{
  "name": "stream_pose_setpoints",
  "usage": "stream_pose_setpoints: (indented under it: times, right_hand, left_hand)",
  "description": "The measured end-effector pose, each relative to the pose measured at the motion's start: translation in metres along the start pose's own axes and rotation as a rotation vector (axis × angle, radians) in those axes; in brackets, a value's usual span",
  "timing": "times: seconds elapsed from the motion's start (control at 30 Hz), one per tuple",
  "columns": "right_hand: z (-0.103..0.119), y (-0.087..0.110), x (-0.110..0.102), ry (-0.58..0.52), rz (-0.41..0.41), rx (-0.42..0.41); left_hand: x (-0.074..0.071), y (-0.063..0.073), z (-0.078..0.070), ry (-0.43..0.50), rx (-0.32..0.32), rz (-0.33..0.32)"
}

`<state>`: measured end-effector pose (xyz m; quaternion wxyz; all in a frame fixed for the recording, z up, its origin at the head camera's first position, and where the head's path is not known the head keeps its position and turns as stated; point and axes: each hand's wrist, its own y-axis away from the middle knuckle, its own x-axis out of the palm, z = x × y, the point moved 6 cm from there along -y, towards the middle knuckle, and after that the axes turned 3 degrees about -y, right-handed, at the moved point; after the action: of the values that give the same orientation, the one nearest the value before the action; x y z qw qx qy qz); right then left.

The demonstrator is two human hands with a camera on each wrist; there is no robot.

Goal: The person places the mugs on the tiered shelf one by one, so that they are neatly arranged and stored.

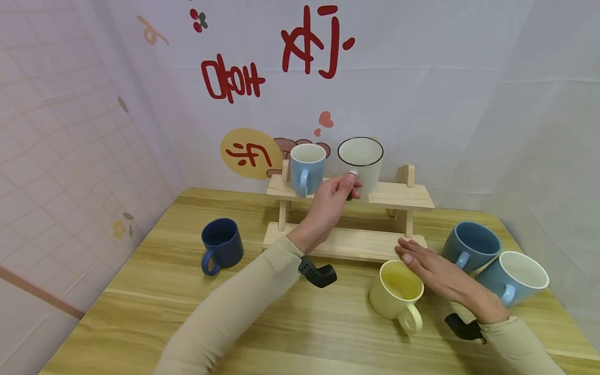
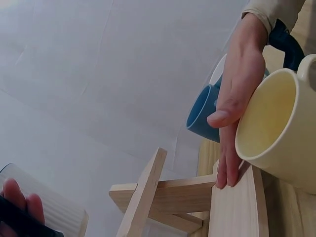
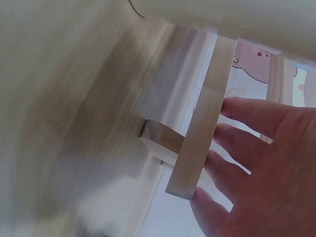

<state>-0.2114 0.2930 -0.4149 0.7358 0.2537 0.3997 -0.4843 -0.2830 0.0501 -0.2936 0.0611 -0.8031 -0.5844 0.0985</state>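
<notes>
My left hand (image 1: 330, 203) pinches the handle of a white mug (image 1: 367, 169) with a dark rim, held upright at the upper tier of a wooden two-tier rack (image 1: 351, 244). In the left wrist view, this white mug (image 2: 57, 210) shows a ribbed side. Left of it on that tier stands a light blue mug (image 1: 308, 169) with a white inside. My right hand (image 1: 436, 268) has its fingers extended, fingertips touching the right end of the lower tier. Just below that hand, a yellow mug (image 1: 389, 299) stands on the table. Whether the white mug's base touches the tier I cannot tell.
A navy mug (image 1: 224, 245) stands on the wooden table (image 1: 169, 291), left of the rack. Right of my right hand are a steel-blue mug (image 1: 472, 247) and a light blue mug (image 1: 520, 278) with a white inside. A printed white cloth (image 1: 422, 104) hangs behind.
</notes>
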Motion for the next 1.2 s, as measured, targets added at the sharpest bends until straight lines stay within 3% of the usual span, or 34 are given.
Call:
stream_pose_setpoints:
  times: [0.27,0.83,1.03,1.2]
  right_hand:
    - [0.002,0.001,-0.001,0.003,-0.005,-0.002]
    - [0.0,0.0,0.0,0.01,-0.01,-0.011]
    - [0.001,-0.001,0.0,0.008,-0.01,-0.012]
    - [0.001,-0.001,0.0,0.003,-0.007,-0.01]
  left_hand:
    - [0.002,-0.013,0.007,-0.029,-0.037,-0.069]
    - [0.0,-0.023,0.025,-0.063,-0.086,-0.179]
    - [0.001,-0.025,0.029,-0.09,-0.092,-0.206]
    - [0.002,-0.027,0.03,-0.095,-0.078,-0.192]
